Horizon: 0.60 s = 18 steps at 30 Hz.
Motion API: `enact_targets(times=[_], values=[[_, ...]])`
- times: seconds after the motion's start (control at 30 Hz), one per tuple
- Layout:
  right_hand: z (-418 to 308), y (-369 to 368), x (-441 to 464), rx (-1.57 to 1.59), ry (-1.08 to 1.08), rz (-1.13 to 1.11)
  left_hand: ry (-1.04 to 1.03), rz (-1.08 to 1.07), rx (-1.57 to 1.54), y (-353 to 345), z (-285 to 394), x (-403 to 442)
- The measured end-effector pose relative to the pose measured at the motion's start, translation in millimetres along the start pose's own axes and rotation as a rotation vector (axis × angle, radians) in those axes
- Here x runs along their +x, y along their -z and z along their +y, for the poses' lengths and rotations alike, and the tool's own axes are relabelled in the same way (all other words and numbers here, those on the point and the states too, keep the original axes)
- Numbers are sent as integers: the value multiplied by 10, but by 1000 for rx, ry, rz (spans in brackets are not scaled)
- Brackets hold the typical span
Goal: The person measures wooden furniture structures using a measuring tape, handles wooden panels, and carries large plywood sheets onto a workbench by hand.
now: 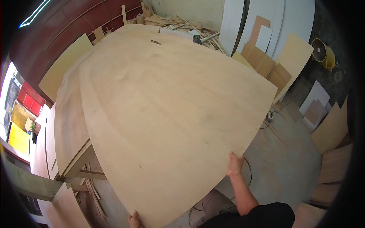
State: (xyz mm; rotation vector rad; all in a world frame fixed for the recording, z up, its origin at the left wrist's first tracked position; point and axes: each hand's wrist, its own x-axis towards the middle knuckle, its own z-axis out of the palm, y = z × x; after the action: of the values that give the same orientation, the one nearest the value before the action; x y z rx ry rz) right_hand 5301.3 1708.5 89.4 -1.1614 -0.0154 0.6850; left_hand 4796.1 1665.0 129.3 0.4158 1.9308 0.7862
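Observation:
A large pale plywood sheet (171,102) fills the middle of the head view, its near edge held by both my hands. At its near right edge, my right hand (235,163) is closed with the thumb on top and the fingers partly hidden beneath. My left hand (134,219) grips the near left corner, mostly cut off by the bottom of the frame. The sheet's far part lies over another wooden panel (70,125) that shows along its left side. A small dark mark or object (155,42) is near the far end.
A wooden frame (81,159) supports the panel at left, with thin wood strips (95,195) below. Scrap wood (182,24) is heaped at the back. Boards (292,57) lean at right near a yellow fan (324,54). A power strip (269,116) lies on the floor.

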Motion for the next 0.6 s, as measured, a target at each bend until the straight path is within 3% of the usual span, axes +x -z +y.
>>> enact_targets(times=[0.13,0.23,0.33,0.43,0.6], values=[[321,-713,236,12,3,-8,-45,-71,-54,-36,434,711],[608,-1238,456,23,16,-25,39,-5,54,-71,826,1339],[981,-1781,683,-12,31,-29,-107,11,-25,-199,1228,1913],[1200,-2320,933,-67,22,-50,-12,87,-37,-506,1922,2090],[1470,-2876,1235,-210,-8,-179,-161,-59,-43,-667,2535,2463]])
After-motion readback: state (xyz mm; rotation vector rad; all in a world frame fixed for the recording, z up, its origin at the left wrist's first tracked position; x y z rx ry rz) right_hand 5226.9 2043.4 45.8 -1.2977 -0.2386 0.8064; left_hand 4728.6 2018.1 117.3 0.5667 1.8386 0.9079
